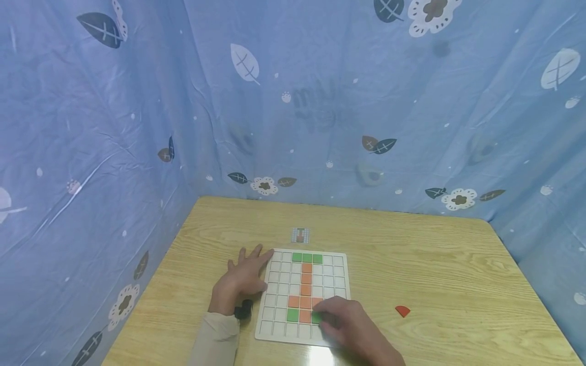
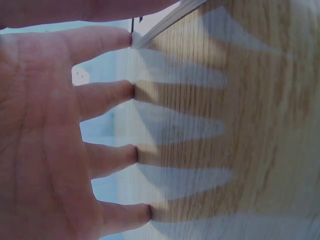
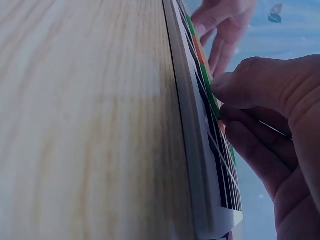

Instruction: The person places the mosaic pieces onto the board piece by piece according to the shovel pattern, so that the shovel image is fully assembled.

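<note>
A white grid board (image 1: 279, 329) lies on the table, with green and orange square tiles set in its cells. Three green tiles (image 1: 308, 258) form a row near the far edge, and orange tiles (image 1: 306, 278) run down from them in a column. My left hand (image 1: 244, 277) rests at the board's left edge, fingers spread, fingertips (image 2: 127, 90) on the wood. My right hand (image 1: 350, 325) is over the near right part of the board. Its thumb and fingers pinch a green tile (image 3: 210, 92) at the lower right of the pattern, partly hidden by them.
A small picture card (image 1: 300, 235) with a similar grid pattern lies beyond the board. To the right is a red wedge-shaped piece (image 1: 403, 310) on the wooden table (image 1: 439, 264). A blue patterned curtain (image 1: 320, 127) surrounds the table at the back and sides.
</note>
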Action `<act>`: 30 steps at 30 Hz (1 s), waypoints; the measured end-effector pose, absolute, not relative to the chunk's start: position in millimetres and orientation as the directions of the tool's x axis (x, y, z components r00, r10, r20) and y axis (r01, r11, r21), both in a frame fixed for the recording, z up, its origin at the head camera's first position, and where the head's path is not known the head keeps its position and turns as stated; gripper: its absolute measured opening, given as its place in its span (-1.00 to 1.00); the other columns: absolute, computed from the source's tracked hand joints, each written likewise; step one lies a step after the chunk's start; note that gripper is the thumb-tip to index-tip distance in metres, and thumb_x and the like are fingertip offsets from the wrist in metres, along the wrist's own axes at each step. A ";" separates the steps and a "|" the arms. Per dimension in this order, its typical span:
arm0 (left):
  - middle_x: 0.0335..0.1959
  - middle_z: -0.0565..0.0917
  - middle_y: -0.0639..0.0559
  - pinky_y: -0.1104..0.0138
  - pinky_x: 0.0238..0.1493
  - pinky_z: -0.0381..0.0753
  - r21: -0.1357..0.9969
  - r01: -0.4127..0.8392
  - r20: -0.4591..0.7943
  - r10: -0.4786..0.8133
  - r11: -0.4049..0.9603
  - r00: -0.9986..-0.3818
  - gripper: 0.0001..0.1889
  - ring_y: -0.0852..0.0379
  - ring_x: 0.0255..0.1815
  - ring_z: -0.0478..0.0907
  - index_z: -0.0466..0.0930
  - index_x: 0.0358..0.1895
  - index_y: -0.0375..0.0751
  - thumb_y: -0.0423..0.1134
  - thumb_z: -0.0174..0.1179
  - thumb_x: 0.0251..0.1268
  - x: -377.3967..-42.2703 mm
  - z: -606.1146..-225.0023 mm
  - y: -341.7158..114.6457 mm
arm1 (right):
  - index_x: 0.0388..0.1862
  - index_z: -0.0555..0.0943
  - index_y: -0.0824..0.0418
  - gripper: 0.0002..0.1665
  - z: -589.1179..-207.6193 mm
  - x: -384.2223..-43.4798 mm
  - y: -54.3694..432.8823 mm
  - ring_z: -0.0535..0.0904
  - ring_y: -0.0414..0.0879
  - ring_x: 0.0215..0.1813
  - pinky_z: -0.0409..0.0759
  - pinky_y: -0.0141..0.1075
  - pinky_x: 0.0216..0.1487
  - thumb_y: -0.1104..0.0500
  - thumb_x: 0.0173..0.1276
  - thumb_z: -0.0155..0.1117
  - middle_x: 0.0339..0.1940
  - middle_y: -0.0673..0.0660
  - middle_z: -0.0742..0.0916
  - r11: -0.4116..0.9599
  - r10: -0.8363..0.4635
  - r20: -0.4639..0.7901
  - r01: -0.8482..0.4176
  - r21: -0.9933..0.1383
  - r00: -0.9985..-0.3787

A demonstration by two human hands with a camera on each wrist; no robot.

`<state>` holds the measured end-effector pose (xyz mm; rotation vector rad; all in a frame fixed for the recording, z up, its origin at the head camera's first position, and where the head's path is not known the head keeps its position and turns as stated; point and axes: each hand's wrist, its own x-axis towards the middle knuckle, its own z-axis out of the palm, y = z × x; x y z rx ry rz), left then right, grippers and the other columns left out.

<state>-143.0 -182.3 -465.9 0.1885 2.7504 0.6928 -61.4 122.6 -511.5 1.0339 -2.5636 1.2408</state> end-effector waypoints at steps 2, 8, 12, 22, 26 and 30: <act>0.79 0.17 -0.31 -0.69 0.55 -0.17 0.481 0.052 -0.253 0.195 0.875 -0.947 0.00 -0.66 0.77 -0.15 0.38 0.69 -0.03 -0.40 0.44 0.01 -143.2 -466.4 -182.4 | -0.03 0.82 0.07 -0.60 -511.9 -61.1 122.2 0.70 -0.31 -0.14 0.74 -0.41 -0.05 0.45 0.22 0.52 -0.13 -0.16 0.86 0.449 -0.524 0.360 -0.609 -0.654 -0.772; 0.80 0.16 -0.30 -0.67 0.57 -0.20 0.492 0.038 -0.262 0.189 0.870 -0.946 0.00 -0.64 0.78 -0.17 0.37 0.70 -0.03 -0.40 0.43 0.03 -143.8 -467.7 -183.1 | -0.03 0.83 0.07 -0.60 -513.3 -60.6 120.9 0.70 -0.34 -0.14 0.74 -0.41 -0.05 0.44 0.21 0.53 -0.13 -0.18 0.85 0.460 -0.511 0.352 -0.595 -0.659 -0.784; 0.80 0.15 -0.29 -0.66 0.58 -0.22 0.498 0.031 -0.265 0.186 0.867 -0.946 0.01 -0.63 0.78 -0.18 0.36 0.70 -0.02 -0.41 0.43 0.03 -143.5 -468.9 -183.3 | -0.02 0.82 0.05 -0.58 -512.1 -59.2 121.3 0.70 -0.33 -0.15 0.74 -0.42 -0.06 0.45 0.22 0.52 -0.13 -0.17 0.86 0.420 -0.503 0.366 -0.591 -0.689 -0.783; 0.79 0.16 -0.31 -0.67 0.57 -0.23 0.499 0.028 -0.265 0.183 0.866 -0.947 0.00 -0.64 0.78 -0.18 0.37 0.69 -0.03 -0.40 0.46 0.03 -143.5 -467.8 -183.2 | -0.05 0.86 0.03 -0.64 -500.4 -70.6 138.4 0.84 -0.21 -0.05 0.81 -0.32 0.05 0.36 0.22 0.65 -0.08 -0.13 0.91 0.467 -0.420 0.381 -0.556 -0.688 -0.823; 0.79 0.15 -0.31 -0.67 0.57 -0.22 0.497 0.029 -0.267 0.184 0.867 -0.946 -0.01 -0.64 0.78 -0.18 0.37 0.69 -0.03 -0.40 0.45 0.05 -143.4 -467.2 -183.4 | -0.03 0.88 0.05 -0.67 -494.8 -74.4 154.2 0.85 -0.20 -0.03 0.77 -0.37 0.12 0.29 0.23 0.68 -0.08 -0.12 0.91 0.515 -0.349 0.358 -0.496 -0.699 -0.866; 0.79 0.16 -0.31 -0.67 0.57 -0.21 0.496 0.030 -0.266 0.185 0.868 -0.946 -0.01 -0.65 0.78 -0.18 0.38 0.69 -0.03 -0.40 0.44 0.04 -143.1 -466.2 -182.8 | 0.01 0.88 0.03 -0.73 -487.8 -73.9 171.4 0.84 -0.23 -0.02 0.76 -0.33 0.19 0.22 0.35 0.63 -0.04 -0.11 0.91 0.516 -0.282 0.312 -0.417 -0.748 -0.907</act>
